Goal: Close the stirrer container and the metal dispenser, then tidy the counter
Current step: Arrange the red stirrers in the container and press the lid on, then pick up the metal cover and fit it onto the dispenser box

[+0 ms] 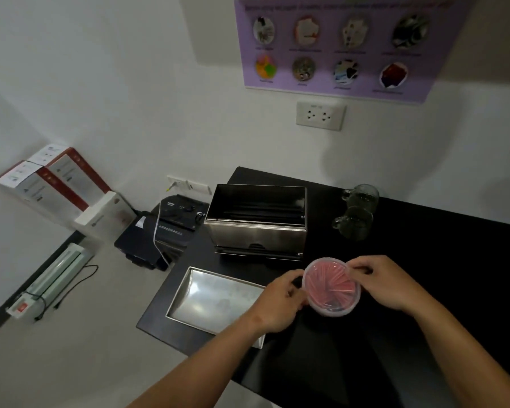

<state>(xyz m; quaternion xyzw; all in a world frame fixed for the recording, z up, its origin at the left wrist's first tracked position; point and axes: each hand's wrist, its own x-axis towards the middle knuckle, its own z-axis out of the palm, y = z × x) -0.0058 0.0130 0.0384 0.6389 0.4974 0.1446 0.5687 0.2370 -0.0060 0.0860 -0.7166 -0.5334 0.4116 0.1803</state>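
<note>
Black counter, white wall, purple poster

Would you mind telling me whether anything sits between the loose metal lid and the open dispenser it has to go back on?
Nothing visible does: the metal lid lies on bare counter just in front of the open metal dispenser.

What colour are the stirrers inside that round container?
Pink, seen through the clear lid of the stirrer container in the head view.
</note>
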